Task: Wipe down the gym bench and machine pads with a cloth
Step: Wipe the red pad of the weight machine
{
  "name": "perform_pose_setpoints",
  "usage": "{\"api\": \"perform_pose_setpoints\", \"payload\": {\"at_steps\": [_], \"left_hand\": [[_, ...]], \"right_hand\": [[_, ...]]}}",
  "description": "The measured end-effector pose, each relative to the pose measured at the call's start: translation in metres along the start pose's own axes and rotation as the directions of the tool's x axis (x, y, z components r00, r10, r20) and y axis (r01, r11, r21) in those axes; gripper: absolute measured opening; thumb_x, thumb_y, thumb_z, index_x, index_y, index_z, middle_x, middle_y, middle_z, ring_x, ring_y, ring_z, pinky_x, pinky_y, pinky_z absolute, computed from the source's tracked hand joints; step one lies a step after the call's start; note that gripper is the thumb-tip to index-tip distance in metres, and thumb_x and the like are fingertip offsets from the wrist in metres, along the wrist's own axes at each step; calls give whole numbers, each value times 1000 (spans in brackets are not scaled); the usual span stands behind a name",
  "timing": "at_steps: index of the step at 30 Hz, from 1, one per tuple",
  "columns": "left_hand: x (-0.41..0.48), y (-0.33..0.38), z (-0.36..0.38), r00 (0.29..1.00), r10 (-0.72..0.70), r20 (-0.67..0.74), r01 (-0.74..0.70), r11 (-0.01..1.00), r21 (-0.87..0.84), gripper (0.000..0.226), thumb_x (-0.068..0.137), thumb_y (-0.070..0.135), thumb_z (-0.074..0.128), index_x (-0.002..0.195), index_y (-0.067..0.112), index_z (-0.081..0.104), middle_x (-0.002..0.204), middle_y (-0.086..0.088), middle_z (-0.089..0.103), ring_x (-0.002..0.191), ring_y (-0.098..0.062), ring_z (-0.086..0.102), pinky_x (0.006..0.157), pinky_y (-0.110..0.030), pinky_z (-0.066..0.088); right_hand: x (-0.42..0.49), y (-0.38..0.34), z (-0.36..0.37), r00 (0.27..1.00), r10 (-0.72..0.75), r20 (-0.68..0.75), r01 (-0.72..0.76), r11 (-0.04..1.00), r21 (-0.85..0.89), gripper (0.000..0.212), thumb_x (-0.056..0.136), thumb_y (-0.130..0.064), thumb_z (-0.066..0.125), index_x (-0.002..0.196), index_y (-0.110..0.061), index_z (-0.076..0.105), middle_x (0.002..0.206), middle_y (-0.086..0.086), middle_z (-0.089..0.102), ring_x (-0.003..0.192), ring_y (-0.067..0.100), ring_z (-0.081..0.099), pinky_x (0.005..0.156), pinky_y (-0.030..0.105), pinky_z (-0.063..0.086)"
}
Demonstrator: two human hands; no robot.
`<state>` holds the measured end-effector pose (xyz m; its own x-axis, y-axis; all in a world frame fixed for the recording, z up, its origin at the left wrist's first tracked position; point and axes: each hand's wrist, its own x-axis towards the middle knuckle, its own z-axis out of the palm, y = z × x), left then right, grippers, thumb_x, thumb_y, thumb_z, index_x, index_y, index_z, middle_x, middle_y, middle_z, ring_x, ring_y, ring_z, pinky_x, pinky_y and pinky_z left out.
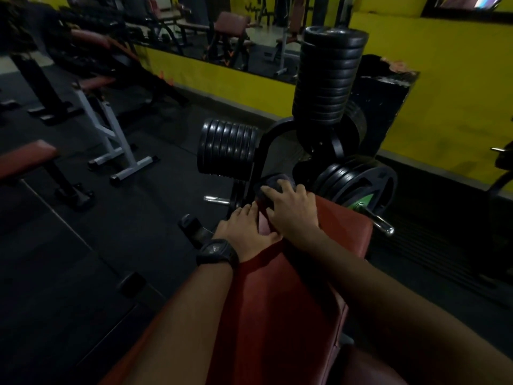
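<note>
My left hand (247,232), fingers (241,215) relaxed, holding nothing, rests on the red padded table (277,301) edge. Just beyond, my right hand (291,211) presses the grey cloth (273,179) onto its far end, spread flat.

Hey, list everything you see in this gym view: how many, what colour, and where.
bench pad: one, red, centre foreground, under both hands
cloth: one, dark grey, pad's far end, under right hand
weight plate stacks: three, black, on rack beyond pad
plate rack: one, black, behind pad
white-framed bench: one, left middle
flat bench: one, red pad, left edge
wall: yellow, right and back
mirror: one, top, above low wall
wristwatch: one, black, left wrist
left hand: one, rests on pad's left edge
right hand: one, presses flat on cloth
</note>
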<state>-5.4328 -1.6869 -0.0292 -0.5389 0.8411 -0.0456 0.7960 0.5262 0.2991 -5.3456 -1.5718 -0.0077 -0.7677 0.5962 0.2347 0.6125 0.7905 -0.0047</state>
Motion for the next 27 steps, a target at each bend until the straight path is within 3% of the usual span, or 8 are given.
{"api": "perform_pose_setpoints", "payload": {"at_steps": [2, 6, 8, 15, 17, 22, 24, 27], "left_hand": [[-1, 1, -1, 1000, 2, 21, -2, 1000, 1, 107, 79, 87, 39, 161, 21, 18, 166, 3, 25, 152, -18, 25, 114, -51, 35], [-4, 3, -5, 999, -16, 45, 14, 999, 37, 106, 83, 85, 38, 163, 20, 13, 169, 1, 19, 155, -18, 18, 117, -50, 29], [-4, 4, -5, 999, -19, 33, 18, 999, 49, 105, 83, 85, 37, 162, 20, 15, 168, 2, 21, 154, -18, 20, 117, -49, 30], [-3, 3, -3, 1000, -18, 25, 17, 999, 48, 107, 81, 89, 30, 162, 20, 18, 167, 2, 25, 153, -17, 23, 116, -53, 32], [-7, 7, -7, 999, -22, 33, 20, 998, 60, 105, 83, 86, 31, 162, 19, 17, 168, 1, 22, 154, -17, 20, 118, -52, 29], [-20, 7, -9, 999, -1, 42, -4, 993, 119, 101, 87, 84, 24, 163, 20, 11, 170, 1, 14, 156, -17, 13, 118, -52, 25], [-24, 6, -7, 999, 5, 48, -11, 992, 125, 98, 89, 82, 24, 163, 20, 10, 170, 2, 11, 156, -16, 10, 118, -51, 25], [-25, 7, -10, 998, 13, 66, -23, 990, 141, 93, 93, 78, 26, 163, 20, 8, 171, 2, 6, 157, -14, 6, 119, -51, 23]], "right_hand": [[14, 17, -3, 999, -15, 51, 17, 999, -34, 56, 100, -45, 46, 154, -42, 31, 156, 3, 38, 125, 36, 47, 94, 52, 43], [12, 44, -4, 934, 350, 69, -352, 936, 22, 54, 99, -42, 47, 150, -31, 35, 145, 13, 44, 121, 42, 47, 93, 55, 41], [-4, 39, -6, 904, 424, 46, -424, 905, -9, 52, 99, -40, 46, 149, -26, 37, 141, 16, 45, 119, 42, 48, 92, 54, 41], [-24, 20, -7, 999, 42, 28, -41, 999, -26, 58, 100, -46, 47, 154, -39, 29, 161, 7, 29, 127, 36, 44, 96, 51, 41], [-17, 41, -10, 995, 71, 71, -68, 997, -45, 61, 99, -46, 47, 156, -41, 25, 160, 6, 31, 128, 37, 45, 98, 53, 41], [-40, 58, -14, 896, 442, 35, -440, 896, -56, 57, 99, -40, 45, 154, -29, 30, 147, 16, 41, 121, 42, 47, 94, 54, 41], [-61, 38, -18, 902, 430, 25, -429, 902, -40, 56, 99, -39, 44, 153, -29, 32, 150, 16, 38, 121, 41, 47, 93, 53, 42], [-82, 6, -23, 974, 222, 36, -222, 975, -6, 55, 100, -43, 44, 153, -36, 31, 158, 10, 30, 123, 37, 45, 93, 50, 40]]}}
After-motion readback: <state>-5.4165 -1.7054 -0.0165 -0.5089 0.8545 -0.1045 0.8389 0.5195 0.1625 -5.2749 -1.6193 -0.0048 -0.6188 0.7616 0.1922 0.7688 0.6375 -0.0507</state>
